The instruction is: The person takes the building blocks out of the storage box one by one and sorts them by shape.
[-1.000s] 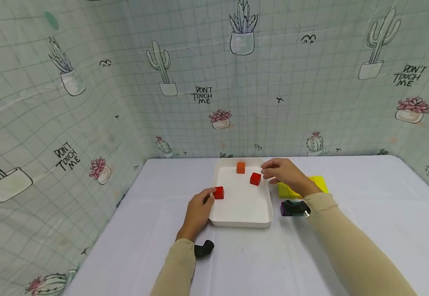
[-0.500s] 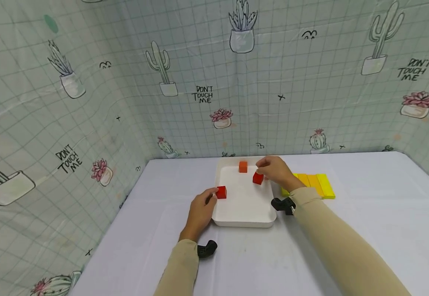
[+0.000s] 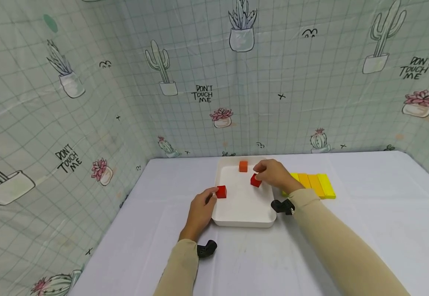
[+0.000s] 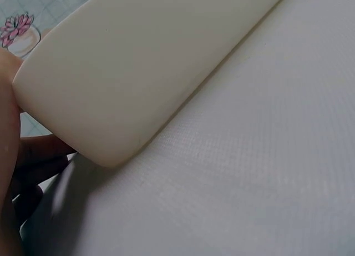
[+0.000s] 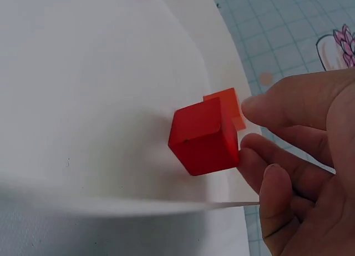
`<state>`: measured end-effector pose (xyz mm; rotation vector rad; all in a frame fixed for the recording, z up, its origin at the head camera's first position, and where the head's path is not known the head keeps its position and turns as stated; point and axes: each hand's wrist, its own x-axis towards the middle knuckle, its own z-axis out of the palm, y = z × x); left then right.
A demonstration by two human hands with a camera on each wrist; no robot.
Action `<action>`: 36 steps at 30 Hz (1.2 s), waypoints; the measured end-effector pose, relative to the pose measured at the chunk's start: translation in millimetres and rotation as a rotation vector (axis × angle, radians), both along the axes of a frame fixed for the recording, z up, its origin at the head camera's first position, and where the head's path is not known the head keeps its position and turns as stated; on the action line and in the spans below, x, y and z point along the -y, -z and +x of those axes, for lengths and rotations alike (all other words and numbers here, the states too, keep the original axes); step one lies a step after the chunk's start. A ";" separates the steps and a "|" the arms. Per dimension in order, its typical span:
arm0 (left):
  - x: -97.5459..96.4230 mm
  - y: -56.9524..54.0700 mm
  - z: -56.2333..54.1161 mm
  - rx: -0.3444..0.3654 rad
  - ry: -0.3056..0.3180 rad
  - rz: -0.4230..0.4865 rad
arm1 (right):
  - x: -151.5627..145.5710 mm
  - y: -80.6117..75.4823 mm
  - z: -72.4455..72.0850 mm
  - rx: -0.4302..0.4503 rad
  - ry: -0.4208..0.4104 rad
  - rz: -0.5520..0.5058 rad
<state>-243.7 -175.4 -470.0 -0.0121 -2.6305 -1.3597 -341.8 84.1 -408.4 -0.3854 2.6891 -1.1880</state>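
My left hand (image 3: pixel 199 209) grips the left wall of a white tray (image 3: pixel 242 224). In the left wrist view, fingers (image 4: pixel 41 150) show below and behind the tray's rim (image 4: pixel 133 56). A red cube (image 3: pixel 221 192) lies inside by the left hand's fingertips; whether they touch it is unclear. My right hand (image 3: pixel 275 174) reaches over the tray's right wall to another red cube (image 3: pixel 256 180). In the right wrist view, a fingertip touches that cube's (image 5: pixel 202 139) side, and the fingers are not wrapped around it. An orange cube (image 3: pixel 243 166) sits near the far wall.
Several yellow and orange blocks (image 3: pixel 316 185) lie side by side right of the tray, partly behind the right hand. The table (image 3: pixel 144 230) has a white cover. Patterned cloth (image 3: pixel 281 70) hangs behind and at the left.
My right hand has moved left over the tray and come to the right-hand red cube, which has turned and shifted slightly. The left hand keeps its place on the tray.
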 end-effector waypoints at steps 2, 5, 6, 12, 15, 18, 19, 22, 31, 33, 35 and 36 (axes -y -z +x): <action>0.0 -1.2 -0.6 -0.003 -0.006 -0.001 | 0.6 -1.5 0.0 0.010 -0.007 0.010; 0.5 -2.3 -1.1 -0.003 -0.014 -0.002 | 2.1 -3.5 -0.5 0.011 -0.040 0.043; 0.6 -2.3 -1.3 -0.003 -0.015 -0.002 | 2.5 -3.8 -0.7 0.012 -0.051 0.052; 1.1 -3.0 -1.1 -0.005 -0.004 -0.001 | 3.2 -4.9 -0.5 0.005 -0.100 0.125; 1.0 -2.9 -1.1 -0.007 -0.003 -0.001 | 3.6 -5.2 -1.2 0.013 -0.111 0.154; 0.6 -3.2 -1.2 -0.003 -0.005 -0.005 | 4.3 -5.3 -2.4 0.019 -0.125 0.179; 0.4 -3.4 -1.3 -0.003 -0.006 -0.005 | 4.4 -5.5 -2.5 0.016 -0.131 0.188; -0.1 -4.9 -1.3 -0.003 -0.005 0.001 | 5.2 -5.8 -3.3 -0.019 -0.147 0.228; -1.3 -6.1 -0.5 0.003 0.006 0.012 | 4.1 -5.8 1.0 -0.011 -0.123 0.234; -1.2 -5.4 0.3 0.004 0.011 0.017 | 4.0 -3.8 1.6 -0.003 -0.118 0.221; -0.9 -4.2 1.2 0.008 0.009 0.016 | 4.1 -2.1 2.2 -0.003 -0.123 0.200; -0.8 -3.8 1.9 0.010 0.007 0.016 | 4.1 -1.2 2.4 -0.008 -0.127 0.192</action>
